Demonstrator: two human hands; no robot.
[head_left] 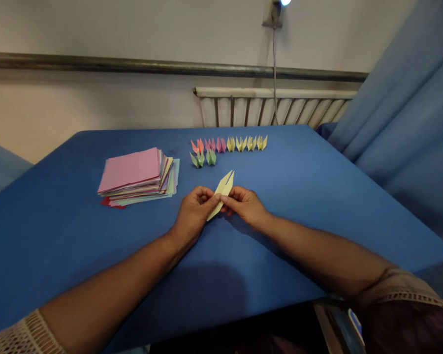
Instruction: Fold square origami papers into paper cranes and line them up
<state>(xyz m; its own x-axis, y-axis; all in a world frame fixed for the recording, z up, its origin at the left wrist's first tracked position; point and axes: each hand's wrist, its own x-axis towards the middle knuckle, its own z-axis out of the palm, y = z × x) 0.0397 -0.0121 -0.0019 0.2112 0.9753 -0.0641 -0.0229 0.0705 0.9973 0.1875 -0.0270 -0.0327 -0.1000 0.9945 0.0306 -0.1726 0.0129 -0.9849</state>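
Note:
Between my two hands is a pale yellow folded paper (224, 186), a narrow diamond with a split, pointed upper end tilted up to the right. My left hand (197, 209) pinches its left edge with thumb and fingers. From the other side my right hand (245, 205) grips it, the two thumbs nearly meeting on its face. The fingers behind the paper are partly hidden. Beyond my hands stand small folded paper cranes in rows: yellow cranes (241, 143), pink cranes (220, 144), an orange crane (197, 146) and green cranes (211, 157).
A thick stack of coloured paper sheets (131, 169), pink on top, lies left of my hands on the blue table (299, 196). Behind the table are a metal rail (133, 65) and a cable (274, 64). A blue curtain (402, 98) hangs at the right.

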